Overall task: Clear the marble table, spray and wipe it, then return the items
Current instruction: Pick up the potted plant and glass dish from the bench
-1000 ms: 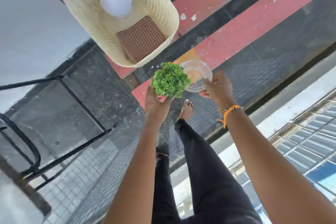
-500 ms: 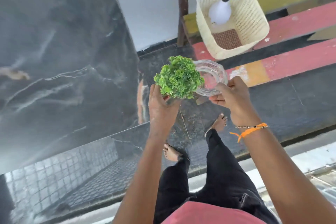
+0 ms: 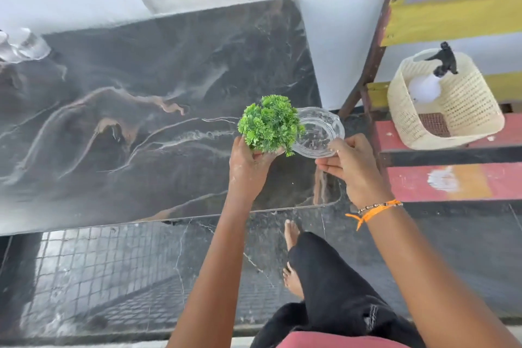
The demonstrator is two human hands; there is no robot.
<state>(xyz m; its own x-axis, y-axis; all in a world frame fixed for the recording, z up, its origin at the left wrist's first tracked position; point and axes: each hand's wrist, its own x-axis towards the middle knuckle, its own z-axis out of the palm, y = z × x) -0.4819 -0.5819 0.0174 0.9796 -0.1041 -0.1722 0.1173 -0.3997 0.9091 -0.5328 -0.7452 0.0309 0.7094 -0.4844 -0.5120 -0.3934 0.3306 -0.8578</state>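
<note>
The left hand (image 3: 248, 159) was curled up around the bottom of a small green plant (image 3: 268, 123), with the fingers closed under the leaves so the plant sat up out of the hand. The right hand (image 3: 348, 162) held a clear glass dish (image 3: 320, 133) by its near edge, with the thumb on top of the rim and the fingers flat and straight under it. The plant and the dish were touching side by side. Both were held up over the right end of the dark marble table (image 3: 127, 127), and I could not tell if either one touched the top. Some clear glass things (image 3: 24, 45) stood at the far left corner of the table. Off to the right, a cream basket (image 3: 452, 104) sat on a red, black and yellow bench (image 3: 452, 178). A white spray bottle (image 3: 426, 85) with a black top lay inside the basket, beside a brown cloth (image 3: 435, 123).
</note>
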